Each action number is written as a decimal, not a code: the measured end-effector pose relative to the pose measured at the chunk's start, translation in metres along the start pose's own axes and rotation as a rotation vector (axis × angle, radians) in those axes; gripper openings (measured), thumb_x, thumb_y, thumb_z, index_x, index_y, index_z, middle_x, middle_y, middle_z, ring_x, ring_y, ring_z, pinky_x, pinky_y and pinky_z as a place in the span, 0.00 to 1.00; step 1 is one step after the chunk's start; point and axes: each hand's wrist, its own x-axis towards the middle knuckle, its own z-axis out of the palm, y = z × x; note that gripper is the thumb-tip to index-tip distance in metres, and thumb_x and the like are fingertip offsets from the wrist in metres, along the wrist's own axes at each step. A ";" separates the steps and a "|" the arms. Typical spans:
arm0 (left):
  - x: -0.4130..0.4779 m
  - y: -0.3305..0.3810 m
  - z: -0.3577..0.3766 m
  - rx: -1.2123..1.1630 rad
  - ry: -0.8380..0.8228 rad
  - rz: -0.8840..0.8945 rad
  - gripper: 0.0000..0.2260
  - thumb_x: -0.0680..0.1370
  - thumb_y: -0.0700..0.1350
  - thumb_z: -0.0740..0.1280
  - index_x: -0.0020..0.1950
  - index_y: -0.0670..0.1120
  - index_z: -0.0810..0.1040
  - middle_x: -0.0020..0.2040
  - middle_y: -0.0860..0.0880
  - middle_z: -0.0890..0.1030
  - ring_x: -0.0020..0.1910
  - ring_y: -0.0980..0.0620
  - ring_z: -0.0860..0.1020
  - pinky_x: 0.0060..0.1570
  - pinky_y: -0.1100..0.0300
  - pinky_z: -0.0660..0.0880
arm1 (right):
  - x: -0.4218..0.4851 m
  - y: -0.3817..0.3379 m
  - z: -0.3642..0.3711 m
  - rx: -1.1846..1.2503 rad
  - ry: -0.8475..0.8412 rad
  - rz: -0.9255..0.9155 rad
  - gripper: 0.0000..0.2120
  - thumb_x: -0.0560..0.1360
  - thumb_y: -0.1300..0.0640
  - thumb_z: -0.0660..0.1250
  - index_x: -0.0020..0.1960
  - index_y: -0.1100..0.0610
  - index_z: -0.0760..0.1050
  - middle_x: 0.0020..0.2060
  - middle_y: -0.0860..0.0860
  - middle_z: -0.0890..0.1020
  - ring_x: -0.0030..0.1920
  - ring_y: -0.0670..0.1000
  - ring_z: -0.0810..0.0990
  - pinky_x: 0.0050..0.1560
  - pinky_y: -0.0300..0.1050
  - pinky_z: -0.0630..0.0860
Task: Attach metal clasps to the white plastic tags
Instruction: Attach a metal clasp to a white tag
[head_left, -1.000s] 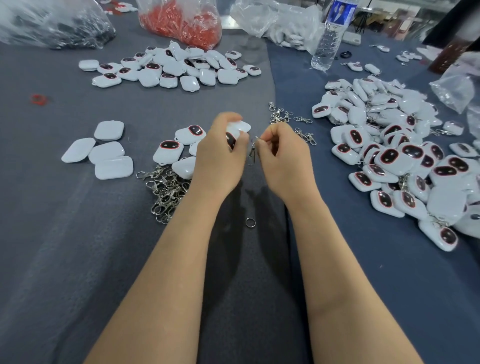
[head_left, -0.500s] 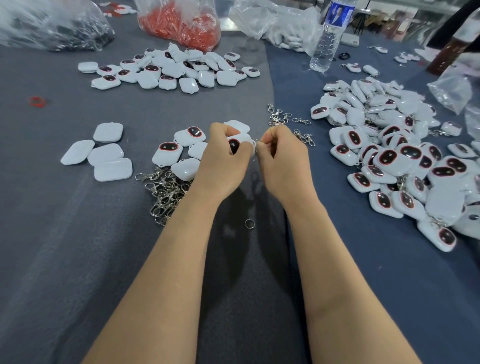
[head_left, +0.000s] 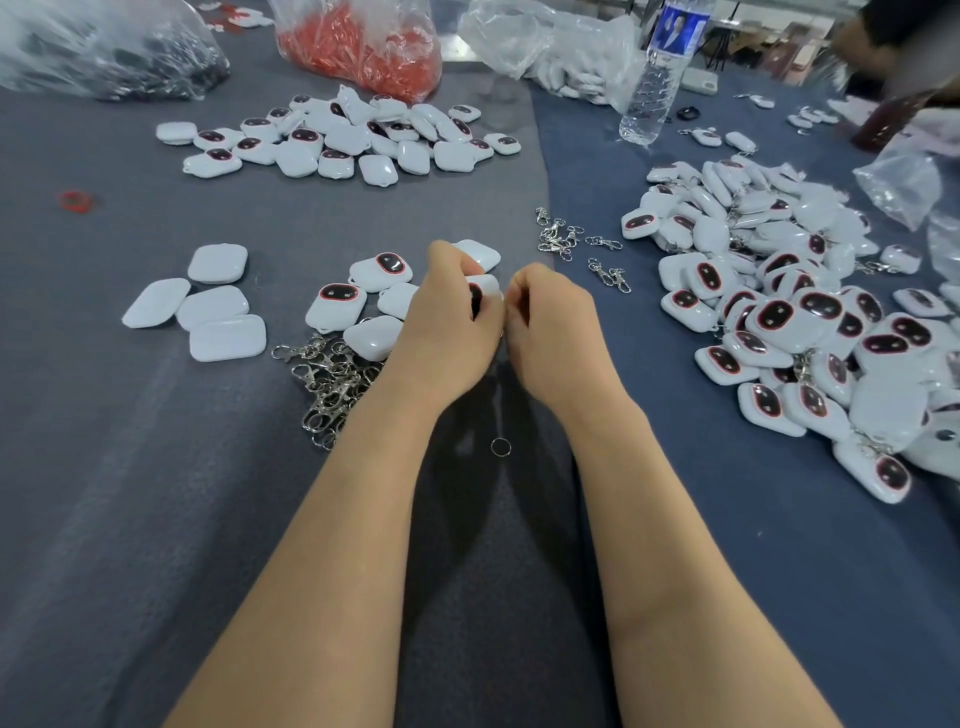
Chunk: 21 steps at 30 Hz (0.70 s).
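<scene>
Gripping a glossy white tag (head_left: 487, 286) with a red-rimmed dark oval, the left hand (head_left: 447, 319) touches the right hand (head_left: 550, 325), whose curled fingers hide their hold.

Light: bright, even, from above me.
Shadows: soft, between my forearms (head_left: 337, 519).
Glare: on the plastic bags (head_left: 78, 47).
Edges: bowed; top right corner blurred.
</scene>
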 end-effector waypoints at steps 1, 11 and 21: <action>0.001 0.000 -0.001 -0.009 -0.008 -0.004 0.07 0.78 0.40 0.61 0.53 0.45 0.64 0.36 0.52 0.71 0.32 0.59 0.70 0.30 0.72 0.66 | 0.000 0.000 0.000 0.021 0.021 -0.005 0.05 0.77 0.64 0.59 0.43 0.57 0.67 0.42 0.54 0.75 0.42 0.54 0.71 0.39 0.44 0.62; 0.009 0.009 -0.009 -1.249 -0.214 -0.514 0.05 0.79 0.37 0.55 0.44 0.45 0.65 0.31 0.52 0.64 0.20 0.59 0.61 0.23 0.68 0.61 | -0.001 -0.009 -0.003 0.571 0.275 -0.022 0.07 0.76 0.64 0.65 0.44 0.52 0.73 0.35 0.41 0.76 0.34 0.38 0.73 0.40 0.28 0.70; 0.005 0.011 -0.012 -0.528 -0.014 -0.382 0.04 0.77 0.38 0.59 0.50 0.45 0.68 0.37 0.49 0.70 0.27 0.57 0.66 0.27 0.65 0.62 | -0.001 -0.006 -0.002 0.113 0.189 -0.077 0.05 0.77 0.63 0.62 0.44 0.60 0.76 0.35 0.49 0.77 0.39 0.53 0.75 0.42 0.45 0.71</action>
